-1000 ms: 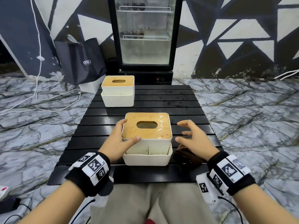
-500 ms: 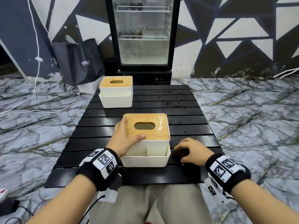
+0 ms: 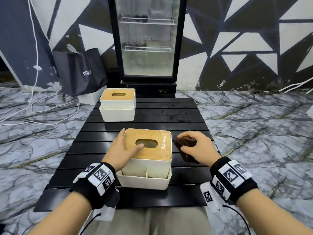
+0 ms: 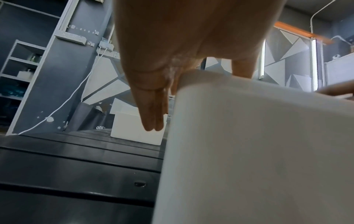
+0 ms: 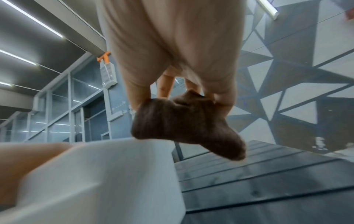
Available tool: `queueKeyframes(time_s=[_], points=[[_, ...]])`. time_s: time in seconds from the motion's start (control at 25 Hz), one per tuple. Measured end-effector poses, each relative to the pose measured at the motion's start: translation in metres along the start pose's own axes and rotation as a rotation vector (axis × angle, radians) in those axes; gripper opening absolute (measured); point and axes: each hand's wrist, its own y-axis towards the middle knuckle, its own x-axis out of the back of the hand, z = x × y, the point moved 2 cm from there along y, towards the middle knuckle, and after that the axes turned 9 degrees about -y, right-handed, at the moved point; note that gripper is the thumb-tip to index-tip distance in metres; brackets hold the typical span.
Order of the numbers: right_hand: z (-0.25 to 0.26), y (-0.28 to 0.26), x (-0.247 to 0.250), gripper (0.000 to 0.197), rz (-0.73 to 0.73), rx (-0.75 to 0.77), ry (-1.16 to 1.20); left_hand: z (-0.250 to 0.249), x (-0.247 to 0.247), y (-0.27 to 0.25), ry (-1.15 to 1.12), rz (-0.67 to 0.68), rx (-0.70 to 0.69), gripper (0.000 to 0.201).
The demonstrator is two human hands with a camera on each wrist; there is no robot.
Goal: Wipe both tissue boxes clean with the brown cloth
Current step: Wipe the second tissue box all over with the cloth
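A black slatted table stands on a marble-patterned floor, with a glass-door fridge and a dark bag behind it at the wall. Two tissue boxes sit on the table, each white with a wooden lid and a slot. The near tissue box stands at the front centre, close to the person. The far tissue box stands at the back left corner, well apart from the near one and untouched.

The left hand rests against the left side of the near tissue box, fingers straight and held together along its wall in the left wrist view, the thumb laid across the lid beside the slot. The right hand is just right of the same box, above the table. Its fingers and thumb are curled round the brown cloth, which is bunched and hangs below the fingers in the right wrist view, clear of the box.
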Motion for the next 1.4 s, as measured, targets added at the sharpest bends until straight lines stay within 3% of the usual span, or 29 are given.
queueKeyframes(time_s=[0.16,0.28,0.6,0.84,1.12,1.24,1.4], points=[[0.038,0.008,-0.017,0.035,0.007,0.201,0.015,-0.005,-0.007,0.012,0.031,-0.085,0.065,0.076],[0.039,0.008,-0.039,0.035,0.044,0.233,-0.079,-0.004,-0.011,0.013,-0.021,-0.103,0.065,0.058],[0.02,-0.015,-0.054,0.038,0.104,0.399,-0.019,-0.004,-0.011,0.013,-0.005,-0.106,0.063,0.048],[0.017,0.036,-0.052,0.031,0.087,0.291,-0.028,0.0,-0.009,0.013,-0.008,-0.109,0.081,0.053],[0.019,-0.015,-0.056,0.036,0.134,0.397,0.005,0.0,-0.012,0.014,0.011,-0.11,0.079,0.054],[0.015,0.005,-0.054,0.032,0.145,0.393,0.003,0.0,-0.011,0.014,0.011,-0.097,0.07,0.051],[0.016,0.034,-0.052,0.034,0.097,0.275,-0.017,0.0,-0.011,0.013,0.006,-0.094,0.064,0.05]])
